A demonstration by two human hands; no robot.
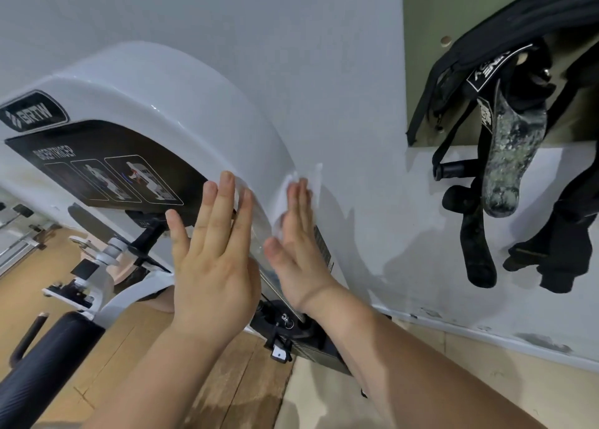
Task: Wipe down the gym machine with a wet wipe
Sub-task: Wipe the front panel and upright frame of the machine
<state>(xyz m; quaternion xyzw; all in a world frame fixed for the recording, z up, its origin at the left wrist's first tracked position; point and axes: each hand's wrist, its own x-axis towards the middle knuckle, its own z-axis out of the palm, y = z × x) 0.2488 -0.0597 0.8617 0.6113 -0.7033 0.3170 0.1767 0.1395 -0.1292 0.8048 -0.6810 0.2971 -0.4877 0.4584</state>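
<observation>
Wet wipe under right hand, on the machine cover rim near the wall. Grip: fingers straight, pressed together on wipe. Left hand flat on cover, fingers spread. Wipe judged thin, limp, damp; may bunch, so pin under flat fingers.

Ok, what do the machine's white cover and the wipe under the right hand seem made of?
The white cover: likely moulded plastic or painted metal, glossy; it shows sharp highlights and smooth curves. The wipe: thin, soft nonwoven sheet, matte, probably; it creases and folds under the right hand.
</observation>
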